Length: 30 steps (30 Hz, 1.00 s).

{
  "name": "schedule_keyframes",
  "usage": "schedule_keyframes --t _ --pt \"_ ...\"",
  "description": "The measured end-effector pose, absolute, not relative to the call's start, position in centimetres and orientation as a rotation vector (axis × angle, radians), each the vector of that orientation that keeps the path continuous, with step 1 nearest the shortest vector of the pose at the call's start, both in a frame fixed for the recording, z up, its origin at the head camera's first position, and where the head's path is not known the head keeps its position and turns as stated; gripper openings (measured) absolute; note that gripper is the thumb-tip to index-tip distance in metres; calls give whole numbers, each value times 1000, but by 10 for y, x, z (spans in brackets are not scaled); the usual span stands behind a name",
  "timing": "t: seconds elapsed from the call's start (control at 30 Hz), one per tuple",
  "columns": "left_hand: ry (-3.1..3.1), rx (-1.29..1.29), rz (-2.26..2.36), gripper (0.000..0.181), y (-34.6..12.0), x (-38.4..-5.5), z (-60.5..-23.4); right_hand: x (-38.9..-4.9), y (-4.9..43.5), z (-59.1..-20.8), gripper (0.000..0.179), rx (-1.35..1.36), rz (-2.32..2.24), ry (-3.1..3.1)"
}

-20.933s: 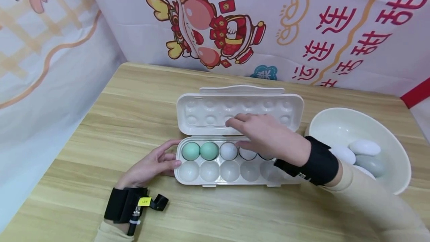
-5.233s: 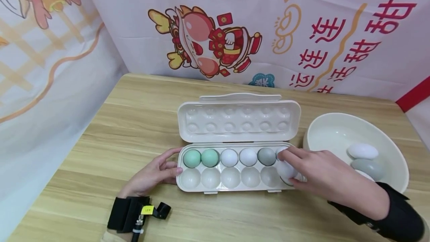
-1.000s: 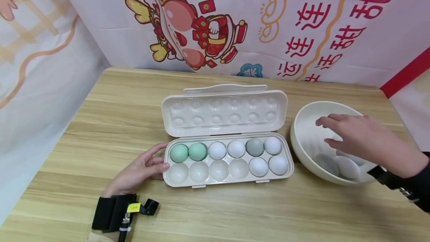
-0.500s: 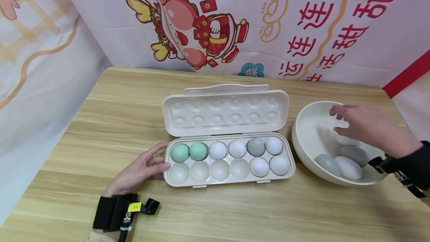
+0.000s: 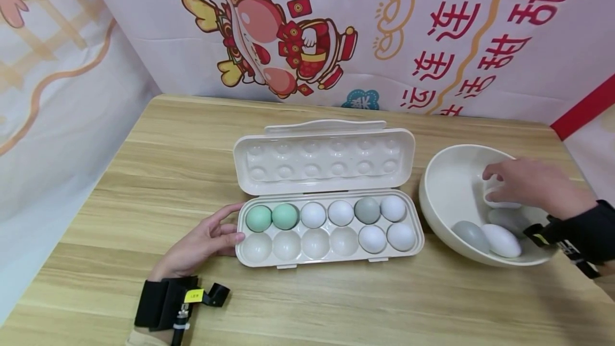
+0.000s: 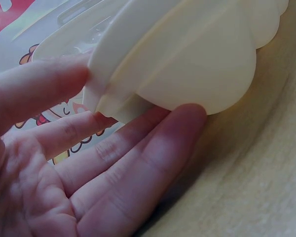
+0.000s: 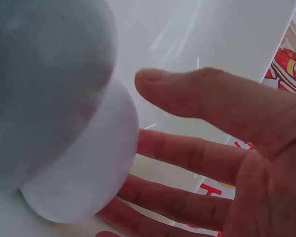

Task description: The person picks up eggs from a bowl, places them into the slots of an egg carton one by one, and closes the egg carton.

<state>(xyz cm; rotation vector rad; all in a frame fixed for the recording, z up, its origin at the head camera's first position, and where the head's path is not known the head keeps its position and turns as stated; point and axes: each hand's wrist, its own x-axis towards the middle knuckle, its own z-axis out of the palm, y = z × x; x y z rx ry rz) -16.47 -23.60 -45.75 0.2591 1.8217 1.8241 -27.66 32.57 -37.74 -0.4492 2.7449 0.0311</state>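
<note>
– Right wrist view: where does the white egg (image 7: 89, 173) lie?
– Inside the bowl (image 5: 447, 191), beneath the right hand (image 5: 535, 183), clearly the nearer one; its long axis seems to run sideways, though this hand covers part
– And how are both hands?
– Right fingers touch the egg, thumb standing apart; the left hand (image 5: 204, 240) grips the egg carton (image 5: 326, 181) by its nearest end

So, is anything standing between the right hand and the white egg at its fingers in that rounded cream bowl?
Nothing visible. The right hand has its fingers right by the smooth white egg, with nothing between. The grey oval egg overlaps that egg in the right wrist view, but on the side away from the fingers.
</note>
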Motion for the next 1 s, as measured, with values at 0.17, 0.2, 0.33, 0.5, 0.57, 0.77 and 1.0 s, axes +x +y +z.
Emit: schedule_keyframes --t 0.17,0.2,0.33,0.5,0.57,0.77,1.0 --pt "1824 249 1822 62 -236 -164 -457 -276 321 -377 42 -470 66 2732" --pt "1824 247 1821 62 -236 -164 -457 -276 320 -378 40 -468 76 2731" --pt "1824 243 1821 62 -236 -164 -458 -276 317 -379 39 -452 98 2718" --pt "1826 241 1821 62 -236 -165 -458 -272 313 -381 32 -449 87 2693" --pt "1829 239 1818 62 -236 -165 -458 -269 312 -382 23 -455 93 2693" --pt "1830 237 1815 63 -236 -165 -457 -264 310 -385 11 -462 106 2730" --pt "1830 234 1815 63 -237 -165 -457 -263 309 -388 12 -492 109 2715"
